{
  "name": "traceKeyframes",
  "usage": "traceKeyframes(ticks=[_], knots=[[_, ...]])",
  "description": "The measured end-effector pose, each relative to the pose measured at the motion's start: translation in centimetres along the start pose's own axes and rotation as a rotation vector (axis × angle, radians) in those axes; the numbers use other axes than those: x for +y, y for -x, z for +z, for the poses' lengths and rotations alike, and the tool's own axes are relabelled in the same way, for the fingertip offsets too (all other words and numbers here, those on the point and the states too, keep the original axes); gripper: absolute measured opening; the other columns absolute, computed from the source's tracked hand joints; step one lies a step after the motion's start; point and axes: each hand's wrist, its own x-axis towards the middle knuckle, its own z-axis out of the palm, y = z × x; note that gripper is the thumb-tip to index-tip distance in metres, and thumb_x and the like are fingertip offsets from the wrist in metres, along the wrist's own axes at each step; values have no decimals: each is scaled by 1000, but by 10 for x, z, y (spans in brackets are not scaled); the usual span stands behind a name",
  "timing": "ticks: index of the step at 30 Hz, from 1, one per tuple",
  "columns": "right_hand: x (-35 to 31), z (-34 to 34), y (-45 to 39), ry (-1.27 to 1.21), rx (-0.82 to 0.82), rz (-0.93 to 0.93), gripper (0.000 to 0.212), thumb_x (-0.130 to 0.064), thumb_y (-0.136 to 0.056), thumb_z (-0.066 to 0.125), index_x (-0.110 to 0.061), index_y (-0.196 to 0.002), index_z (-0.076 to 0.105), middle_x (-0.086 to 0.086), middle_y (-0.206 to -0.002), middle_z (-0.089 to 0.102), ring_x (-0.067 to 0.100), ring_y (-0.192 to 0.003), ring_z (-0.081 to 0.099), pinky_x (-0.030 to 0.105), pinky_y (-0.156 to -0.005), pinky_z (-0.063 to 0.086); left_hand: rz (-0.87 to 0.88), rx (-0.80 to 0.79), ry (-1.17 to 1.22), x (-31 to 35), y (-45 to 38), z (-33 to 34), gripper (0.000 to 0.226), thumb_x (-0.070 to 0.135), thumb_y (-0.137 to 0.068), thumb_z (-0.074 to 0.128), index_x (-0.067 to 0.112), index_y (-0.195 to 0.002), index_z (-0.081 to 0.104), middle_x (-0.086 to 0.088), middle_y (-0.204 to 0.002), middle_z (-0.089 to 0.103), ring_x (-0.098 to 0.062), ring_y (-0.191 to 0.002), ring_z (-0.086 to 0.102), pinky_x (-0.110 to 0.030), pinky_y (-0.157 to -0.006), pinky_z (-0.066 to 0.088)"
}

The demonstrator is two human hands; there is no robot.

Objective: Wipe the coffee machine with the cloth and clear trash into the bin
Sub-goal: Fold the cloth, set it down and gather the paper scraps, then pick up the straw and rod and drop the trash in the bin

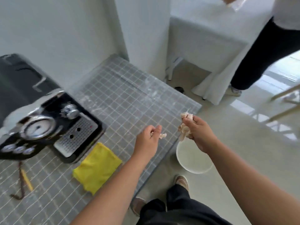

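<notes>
Our right hand [197, 133] grips a wad of crumpled trash [185, 127] above the white bin [193, 158] on the floor. Our left hand [148, 140] pinches a small scrap [162, 135] over the tiled table [129, 98]. The yellow cloth [97, 167] lies on the table, just beside the coffee machine [48, 125].

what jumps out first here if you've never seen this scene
The bright yellow cloth lies folded on the tiled counter, just in front of the black coffee machine. Both hands hold crumpled paper trash: the right hand has its wad above the white bin on the floor.
</notes>
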Motion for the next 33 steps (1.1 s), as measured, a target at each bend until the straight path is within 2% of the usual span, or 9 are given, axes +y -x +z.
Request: traceKeyframes(ticks=[5,7,12,15,18,21,25,30,33], knots=[[27,-96,-23,10,84,166,7,-17,-96,54,-12,-99,58,12,-77,59,8,-39,50,19,-38,38,-72,-179,0,39,-33,113,25,45,-92,55,22,-83,51,10,-71,54,-8,-65,49,-22,-54,33],[42,-120,-29,-7,112,261,2,-14,-96,55,-12,-95,55,10,-73,56,10,-38,49,19,-36,38,-173,-271,56,40,-38,152,15,37,-91,57,23,-86,53,5,-82,60,-12,-70,53,-23,-58,38],[81,-159,-44,14,197,438,18,-18,-94,58,-5,-107,58,11,-78,63,21,-59,62,29,-53,54,-548,-426,377,36,-48,211,12,27,-95,52,16,-101,53,-6,-88,60,-18,-69,55,-33,-73,47],[101,-173,-49,10,218,540,47,-33,-92,58,-14,-133,45,14,-111,65,31,-91,67,41,-72,57,-656,-499,367,31,-56,227,47,48,-97,42,13,-129,49,-5,-121,59,-31,-112,58,-45,-96,46],[113,-184,-51,91,234,585,68,-47,-89,53,-28,-148,24,8,-143,45,34,-124,48,47,-91,46,-753,-512,390,22,-63,232,70,67,-90,32,23,-145,34,-1,-146,43,-30,-133,42,-51,-108,35],[112,-190,-50,32,238,555,59,-41,-95,47,-25,-148,27,4,-144,42,30,-123,45,45,-95,40,-681,-427,319,24,-64,226,74,67,-90,30,22,-149,27,-4,-150,39,-26,-133,41,-42,-106,33],[106,-189,-45,-21,216,496,35,-32,-97,47,-15,-127,54,3,-96,47,22,-84,47,33,-75,41,-491,-407,217,42,-51,199,56,43,-101,36,16,-149,29,-3,-151,36,-21,-135,36,-31,-99,28],[76,-166,-43,13,212,374,24,-9,-97,41,-6,-112,60,9,-85,57,19,-69,53,28,-67,44,-333,-442,237,54,-22,138,26,33,-98,47,29,-122,56,6,-127,59,-10,-108,58,-29,-92,42],[52,-127,-41,148,114,302,25,-4,-92,41,-9,-88,65,12,-84,63,20,-65,54,27,-64,44,-291,-362,308,56,5,90,21,27,-98,49,28,-115,61,8,-112,67,-11,-101,63,-25,-83,45]])
